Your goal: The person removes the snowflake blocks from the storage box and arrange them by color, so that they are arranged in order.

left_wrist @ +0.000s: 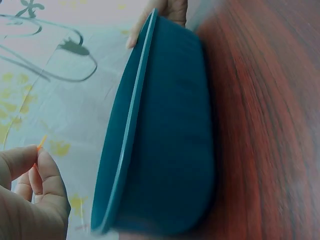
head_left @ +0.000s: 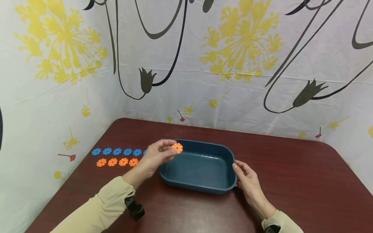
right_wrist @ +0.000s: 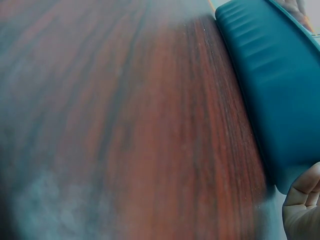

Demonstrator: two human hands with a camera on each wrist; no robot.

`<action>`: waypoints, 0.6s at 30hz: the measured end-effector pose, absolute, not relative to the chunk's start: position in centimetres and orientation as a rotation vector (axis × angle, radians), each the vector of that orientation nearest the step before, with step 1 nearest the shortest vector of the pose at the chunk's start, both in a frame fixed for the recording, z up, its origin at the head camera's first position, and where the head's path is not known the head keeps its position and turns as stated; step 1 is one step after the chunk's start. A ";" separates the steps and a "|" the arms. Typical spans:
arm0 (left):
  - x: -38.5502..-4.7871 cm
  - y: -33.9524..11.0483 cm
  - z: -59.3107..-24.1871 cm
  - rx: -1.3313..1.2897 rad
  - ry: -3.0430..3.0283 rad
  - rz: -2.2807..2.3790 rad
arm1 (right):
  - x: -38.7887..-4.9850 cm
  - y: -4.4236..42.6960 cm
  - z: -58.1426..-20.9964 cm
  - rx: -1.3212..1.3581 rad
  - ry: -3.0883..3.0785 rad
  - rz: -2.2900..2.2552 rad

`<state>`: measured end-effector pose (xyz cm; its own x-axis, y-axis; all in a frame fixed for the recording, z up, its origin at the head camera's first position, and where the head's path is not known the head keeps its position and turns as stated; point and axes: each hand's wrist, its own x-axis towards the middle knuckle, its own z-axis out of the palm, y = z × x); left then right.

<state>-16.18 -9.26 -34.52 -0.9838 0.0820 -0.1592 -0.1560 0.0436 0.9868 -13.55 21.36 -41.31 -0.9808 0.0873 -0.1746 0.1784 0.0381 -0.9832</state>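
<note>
Between its thumb and fingers my left hand (head_left: 154,157) pinches an orange notched disc (head_left: 177,148), held above the left end of a dark teal plastic basin (head_left: 201,165). In the left wrist view the disc (left_wrist: 42,142) shows edge-on at the fingertips. My right hand (head_left: 247,179) grips the basin's right end, thumb over the rim and fingers outside. No disc shows inside the visible part of the basin. Left of it lie a row of blue notched discs (head_left: 117,151) and, nearer me, a row of orange ones (head_left: 123,161); my left hand and forearm hide their right ends.
Everything rests on a dark red wood-grain table (head_left: 291,171). A white patterned cloth (head_left: 186,64) hangs behind the table and along its left side. Dark wrist devices (head_left: 134,208) are strapped at both sleeves.
</note>
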 end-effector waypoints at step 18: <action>-15.6 -16.6 -37.1 -0.312 2.093 2.134 | -13.5 21.4 -41.2 0.285 2.239 -2.078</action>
<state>-15.57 -16.59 -37.12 -0.9693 -0.0475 -0.2412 -0.2402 -0.0248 0.9704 -13.54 21.43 -41.21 -0.9801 0.0853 -0.1792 0.1851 0.0663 -0.9805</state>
